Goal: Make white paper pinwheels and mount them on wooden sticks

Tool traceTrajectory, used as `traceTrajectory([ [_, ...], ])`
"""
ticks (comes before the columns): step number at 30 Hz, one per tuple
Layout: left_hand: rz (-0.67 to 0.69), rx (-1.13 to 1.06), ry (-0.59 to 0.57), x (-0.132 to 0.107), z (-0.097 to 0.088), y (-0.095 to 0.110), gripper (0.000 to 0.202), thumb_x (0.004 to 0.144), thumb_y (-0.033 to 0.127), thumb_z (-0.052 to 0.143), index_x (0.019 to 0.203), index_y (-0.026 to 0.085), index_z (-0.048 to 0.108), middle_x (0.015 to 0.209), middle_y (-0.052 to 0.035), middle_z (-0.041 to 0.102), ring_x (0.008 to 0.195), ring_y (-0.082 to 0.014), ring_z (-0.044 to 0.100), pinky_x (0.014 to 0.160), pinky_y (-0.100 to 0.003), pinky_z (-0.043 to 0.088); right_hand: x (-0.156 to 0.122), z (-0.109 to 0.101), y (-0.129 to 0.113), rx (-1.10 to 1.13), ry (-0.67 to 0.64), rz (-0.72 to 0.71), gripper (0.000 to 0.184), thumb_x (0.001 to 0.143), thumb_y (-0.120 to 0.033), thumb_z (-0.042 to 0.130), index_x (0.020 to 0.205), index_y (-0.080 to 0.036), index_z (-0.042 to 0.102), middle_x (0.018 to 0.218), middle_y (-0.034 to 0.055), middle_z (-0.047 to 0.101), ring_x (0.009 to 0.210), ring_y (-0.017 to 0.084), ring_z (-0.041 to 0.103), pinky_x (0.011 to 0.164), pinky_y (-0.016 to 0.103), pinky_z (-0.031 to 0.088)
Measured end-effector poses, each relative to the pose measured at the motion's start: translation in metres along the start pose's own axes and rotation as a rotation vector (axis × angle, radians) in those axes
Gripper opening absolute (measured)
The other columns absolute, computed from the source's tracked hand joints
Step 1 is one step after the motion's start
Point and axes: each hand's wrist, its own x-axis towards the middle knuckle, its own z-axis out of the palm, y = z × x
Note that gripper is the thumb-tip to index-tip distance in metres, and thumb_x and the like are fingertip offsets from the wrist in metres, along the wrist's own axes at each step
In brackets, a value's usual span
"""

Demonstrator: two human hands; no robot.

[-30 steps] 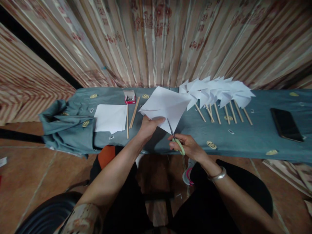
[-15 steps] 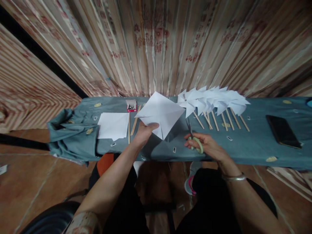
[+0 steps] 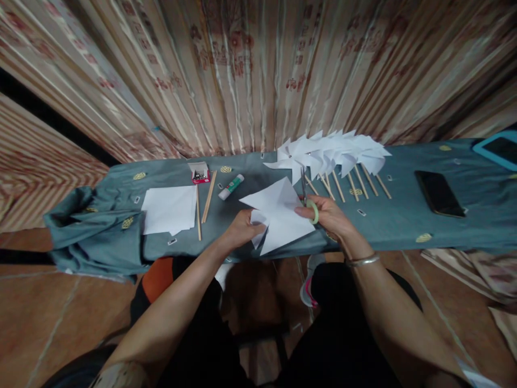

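A white square of paper [image 3: 278,210], with slits cut in from its corners, is held over the near edge of the table. My left hand [image 3: 244,230] pinches it at the lower left, where a flap bends up. My right hand [image 3: 329,215] keeps a pair of scissors [image 3: 312,211] with pale green handles, blades pointing away from me. Its thumb also lies on the right side of the paper. Beyond the paper, several white paper pinwheels [image 3: 335,153] on wooden sticks lie overlapping in a row.
Left on the cloth-covered table [image 3: 258,161] are a stack of white paper [image 3: 167,210], wooden sticks [image 3: 208,196], a small red box of metal pins [image 3: 200,173] and a glue stick [image 3: 231,187]. A phone [image 3: 440,194] and a blue-framed tablet [image 3: 498,151] lie right.
The paper has come lower and turned in my hands, uncovering the glue stick. My right hand has moved in from apart to touch the paper, still with the scissors. The view has shifted right.
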Motion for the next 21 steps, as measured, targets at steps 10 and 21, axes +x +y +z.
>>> traceTrajectory([
  [10, -0.056, -0.525, 0.027, -0.003, 0.000, 0.019, 0.039, 0.061, 0.044, 0.077, 0.089, 0.017, 0.073, 0.088, -0.0088, 0.075, 0.091, -0.0273, 0.069, 0.085, -0.038, 0.053, 0.011, 0.013, 0.015, 0.184, 0.185, -0.131, 0.038, 0.049, -0.042, 0.087, 0.074, -0.021, 0.068, 0.069, -0.0020, 0.069, 0.064, 0.015, 0.061, 0.063, 0.028, 0.049],
  [21, -0.098, -0.843, 0.098, -0.001, 0.010, 0.031, 0.022, 0.070, 0.031, 0.074, 0.088, 0.021, 0.066, 0.089, -0.0031, 0.075, 0.093, -0.0196, 0.070, 0.097, -0.038, 0.051, 0.025, 0.048, 0.018, 0.407, 0.305, -0.196, 0.040, 0.054, -0.044, 0.085, 0.082, -0.021, 0.066, 0.078, 0.0008, 0.072, 0.075, 0.019, 0.066, 0.075, 0.036, 0.055],
])
